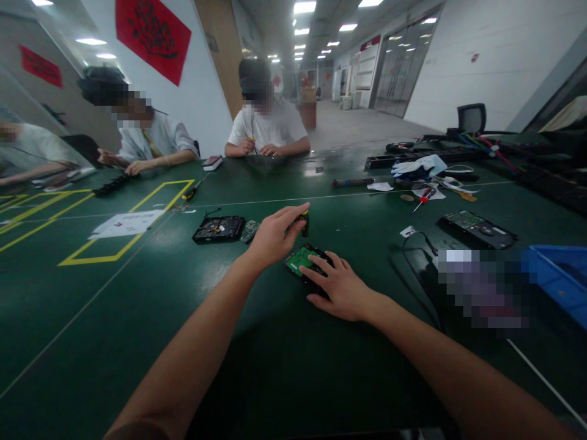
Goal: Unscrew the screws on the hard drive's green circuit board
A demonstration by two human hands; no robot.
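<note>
A hard drive with a green circuit board lies on the green table in front of me. My right hand grips it from the right, fingers spread over the board and thumb by the near edge, covering much of the drive. Above its far edge, my left hand has a screwdriver with a black and yellow handle between thumb and fingers. The handle stands roughly upright; I cannot make out its tip. Left of my left hand are an opened hard drive and a loose circuit board.
Another hard drive lies at right, near a blue bin and a black cable. Beyond are a red screwdriver, gloves and a paper sheet. A person in white sits opposite; others sit at left.
</note>
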